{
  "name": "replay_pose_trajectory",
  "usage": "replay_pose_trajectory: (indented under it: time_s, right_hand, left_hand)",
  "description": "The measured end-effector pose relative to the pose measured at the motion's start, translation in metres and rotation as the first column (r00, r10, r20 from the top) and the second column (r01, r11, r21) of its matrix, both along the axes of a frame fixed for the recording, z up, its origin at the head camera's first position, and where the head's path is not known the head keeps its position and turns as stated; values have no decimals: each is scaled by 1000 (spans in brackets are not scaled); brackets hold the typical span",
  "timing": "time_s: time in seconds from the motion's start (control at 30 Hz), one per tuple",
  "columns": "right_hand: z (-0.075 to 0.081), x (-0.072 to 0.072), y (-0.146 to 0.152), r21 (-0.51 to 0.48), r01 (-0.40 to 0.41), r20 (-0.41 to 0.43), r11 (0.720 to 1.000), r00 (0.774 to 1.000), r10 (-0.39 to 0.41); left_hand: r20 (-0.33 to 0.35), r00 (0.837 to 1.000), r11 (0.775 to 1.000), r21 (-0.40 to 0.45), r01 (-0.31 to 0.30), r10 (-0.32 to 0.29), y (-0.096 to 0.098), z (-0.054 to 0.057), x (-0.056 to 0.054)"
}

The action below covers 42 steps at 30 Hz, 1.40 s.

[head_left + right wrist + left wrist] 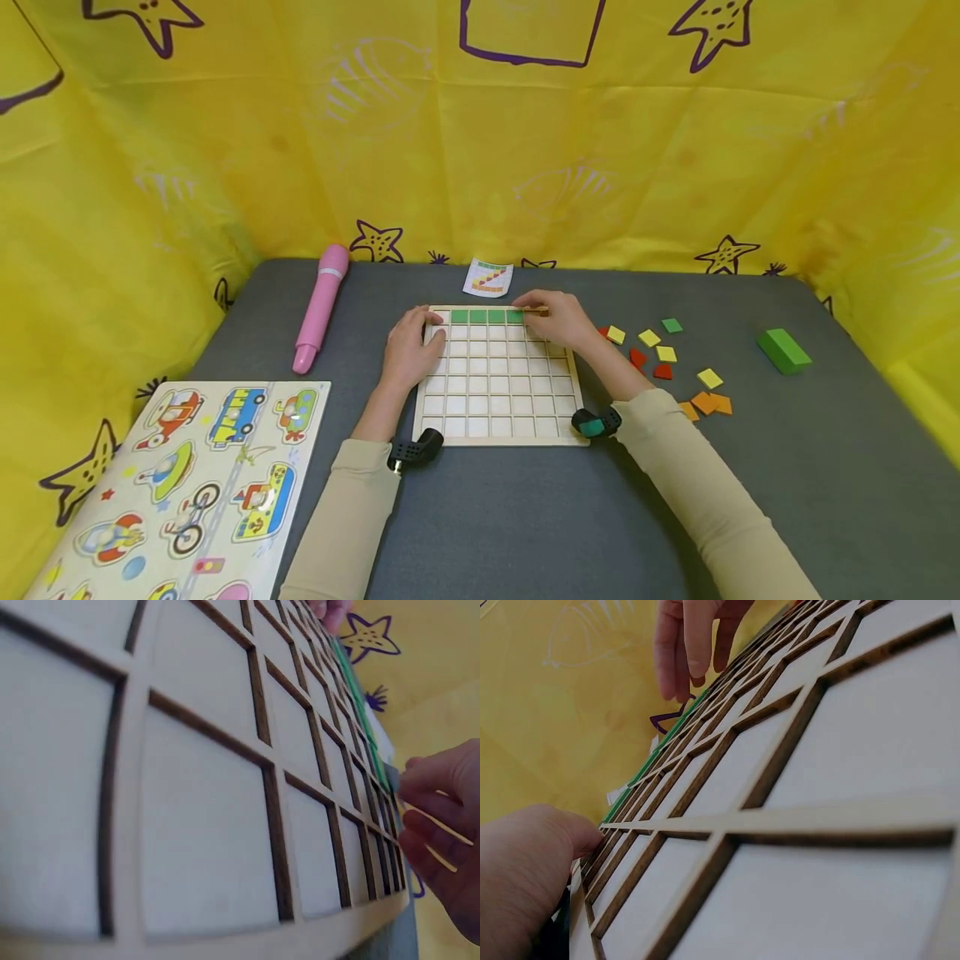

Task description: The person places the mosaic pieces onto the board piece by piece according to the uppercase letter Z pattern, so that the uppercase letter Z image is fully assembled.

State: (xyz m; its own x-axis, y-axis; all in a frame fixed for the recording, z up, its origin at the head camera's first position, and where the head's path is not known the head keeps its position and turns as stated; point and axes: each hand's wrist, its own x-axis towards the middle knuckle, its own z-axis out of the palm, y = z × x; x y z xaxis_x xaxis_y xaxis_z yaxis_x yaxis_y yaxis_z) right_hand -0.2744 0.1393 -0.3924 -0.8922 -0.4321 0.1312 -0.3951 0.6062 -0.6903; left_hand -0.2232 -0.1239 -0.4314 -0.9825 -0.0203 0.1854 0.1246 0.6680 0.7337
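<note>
One grid board (498, 385), on desk (495, 517); my left hand (409, 348) clamped at its far left corner: keep steady. Green tiles (477, 317), far row. My right hand (560, 320), pinching brown-edged piece (543, 311): lower level, square.

Reads as a capital letter Z, built from coloured blocks on the small white paper card (488, 278) at the far side: green across the top, red and yellow down the diagonal, orange along the bottom. Shows an anchor sign (257, 526) on the blue-and-yellow printed ship (279, 492), part of the cream, flat picture-puzzle board (217, 467) at left. Shows, too, a small printed traffic light (209, 566) on that board. No words, brands or numbers legible.
</note>
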Motion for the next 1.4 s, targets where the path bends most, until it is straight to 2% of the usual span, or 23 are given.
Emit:
replay_pose_trajectory:
  time_s: [0.13, 0.3, 0.4, 0.53, 0.63, 0.77, 1.0, 1.13, 1.23, 1.4]
  right_hand:
    - [3, 5, 23, -22, 81, 8, 996, 997, -81]
    - [5, 13, 65, 19, 211, -33, 977, 977, -210]
    - [7, 19, 95, 62, 290, -58, 955, 956, -287]
    - [10, 25, 131, 174, 371, -84, 912, 928, -362]
    - [9, 28, 152, 236, 405, -58, 884, 913, -403]
    - [6, 30, 170, 261, 426, 5, 866, 897, -442]
    - [3, 30, 177, 232, 410, 42, 882, 902, -430]
    - [3, 30, 175, 221, 417, 50, 882, 898, -437]
    - [7, 29, 168, 201, 415, 60, 887, 899, -434]
    - [18, 27, 143, 128, 379, 73, 916, 918, -390]
  left_hand:
    - [-7, 1000, 1000, 8, 8, -8, 1, 1, 1]
    - [-2, 1000, 1000, 10, 8, -8, 0, 0, 0]
    - [3, 1000, 1000, 5, 11, -11, 0, 0, 0]
    - [2, 1000, 1000, 6, 11, -11, -1, 0, 1]
    - [1, 1000, 1000, 8, 13, -13, -2, 1, 2]
    - [-1, 1000, 1000, 5, 15, -15, -1, 1, 2]
    - [-4, 1000, 1000, 2, 22, -22, -2, 0, 1]
    - [-1, 1000, 1000, -8, 30, -30, -2, 0, 1]
    - [0, 999, 999, -24, 40, -40, -2, 0, 1]
    - [7, 998, 997, -43, 60, -60, -2, 1, 0]
